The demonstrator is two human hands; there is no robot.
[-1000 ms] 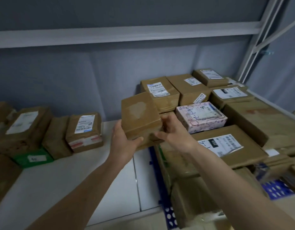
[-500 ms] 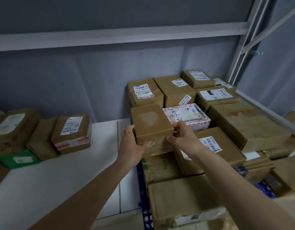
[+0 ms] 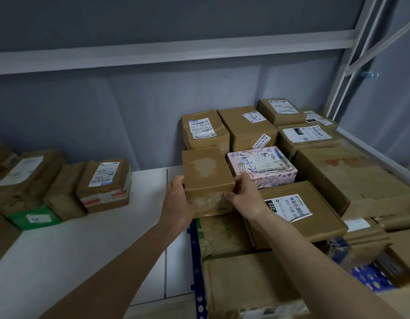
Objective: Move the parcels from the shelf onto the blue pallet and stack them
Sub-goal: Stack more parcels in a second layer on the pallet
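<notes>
Head view: the small brown parcel (image 3: pixel 207 172) is a plain cardboard box with a pale torn patch on its top where a label has come off and shiny clear tape across its near face. Both hands clamp it from opposite sides: the left hand (image 3: pixel 179 199) curls round its left edge, the right hand (image 3: pixel 243 194) pinches its right near corner with thumb and fingers. It sits at the left front of the stack, just left of the pink patterned parcel (image 3: pixel 261 165), touching it or nearly so, and in front of a labelled brown box (image 3: pixel 204 130). Below the small brown parcel, more cartons lie on the blue pallet (image 3: pixel 196 261), whose perforated edge shows at the stack's left side. Left of the small brown parcel, a white surface (image 3: pixel 72 249) carries several taped parcels (image 3: pixel 105 183) against a grey wall (image 3: pixel 107 107); a pale metal frame (image 3: pixel 351 54) rises behind and to the right. Compared with half a second ago, the small brown parcel is lower and further in, now level with the pink patterned parcel.
</notes>
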